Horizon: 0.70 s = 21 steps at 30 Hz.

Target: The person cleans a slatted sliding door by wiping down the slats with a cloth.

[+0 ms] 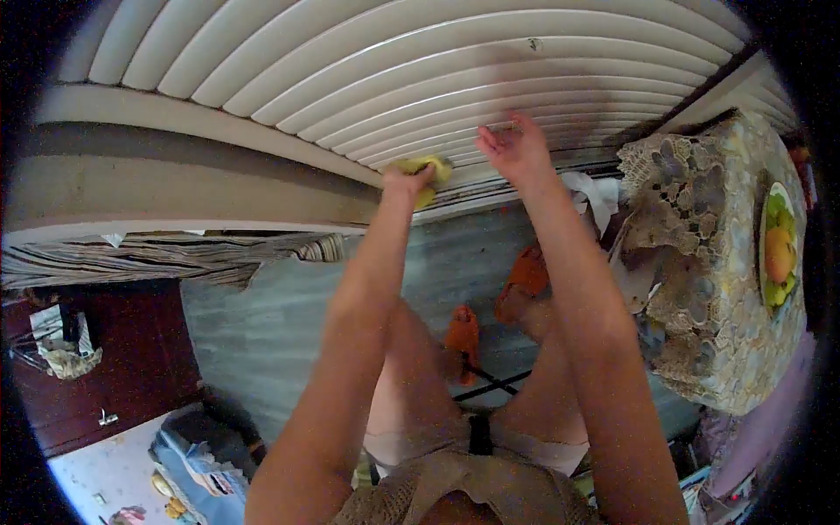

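Observation:
My left hand (pixel 404 181) is closed around a yellow cloth (pixel 424 199) near the lower edge of the white slatted panel (pixel 420 79). Part of the cloth sticks out beyond the fingers, close to the frame's inner corner. To the right, my right hand (pixel 518 150) is raised in front of the lower slats. Its fingers are loosely bent and apart, with nothing visible in them; whether they touch the slats I cannot tell.
At the right stands a table with a lace-edged cloth (pixel 700 297) and a plate of fruit (pixel 779 249). White fabric (pixel 599 197) hangs beside it. Orange slippers (pixel 464 341) are on the grey floor (pixel 271 324). Striped fabric (pixel 175 258) and a dark red door (pixel 131 359) are left.

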Tool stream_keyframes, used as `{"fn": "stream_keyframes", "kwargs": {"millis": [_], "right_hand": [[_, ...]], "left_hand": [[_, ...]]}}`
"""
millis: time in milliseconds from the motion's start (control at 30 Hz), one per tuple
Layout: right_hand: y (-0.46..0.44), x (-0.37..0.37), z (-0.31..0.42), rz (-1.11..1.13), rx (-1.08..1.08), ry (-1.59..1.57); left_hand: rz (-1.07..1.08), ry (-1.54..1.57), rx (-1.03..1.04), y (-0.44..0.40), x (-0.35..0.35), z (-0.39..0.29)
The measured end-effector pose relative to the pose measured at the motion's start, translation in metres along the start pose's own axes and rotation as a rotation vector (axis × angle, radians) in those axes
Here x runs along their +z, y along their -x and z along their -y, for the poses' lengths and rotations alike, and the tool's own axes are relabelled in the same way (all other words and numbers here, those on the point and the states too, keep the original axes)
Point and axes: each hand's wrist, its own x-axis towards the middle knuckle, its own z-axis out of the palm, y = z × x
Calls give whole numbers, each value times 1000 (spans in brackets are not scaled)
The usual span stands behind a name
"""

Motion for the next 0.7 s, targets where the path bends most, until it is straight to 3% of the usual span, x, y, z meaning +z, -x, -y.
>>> {"fn": "stream_keyframes", "kwargs": {"millis": [67, 133, 233, 267, 333, 400, 533, 600, 700], "right_hand": [[-1, 1, -1, 30, 7, 14], [6, 11, 1, -102, 9, 8], [24, 20, 1, -55, -59, 85], [25, 21, 0, -59, -65, 80], [26, 22, 4, -76, -44, 58], [32, 24, 9, -62, -89, 37], [40, 26, 33, -69, -133, -68], [46, 31, 45, -135, -167, -42], [21, 16, 53, -175, -242, 5]], "left_hand": [[112, -1, -50, 11, 20, 22], [187, -1, -107, 16, 31, 37], [283, -5, -184, -5, 23, 46], [375, -267, -79, -52, -9, 45], [477, -535, 22, -45, -2, 36], [76, -21, -130, -13, 13, 21], [-6, 58, -162, -20, -3, -4], [74, 44, -62, -16, 1, -2], [134, 65, -141, 0, 22, 14]]}}
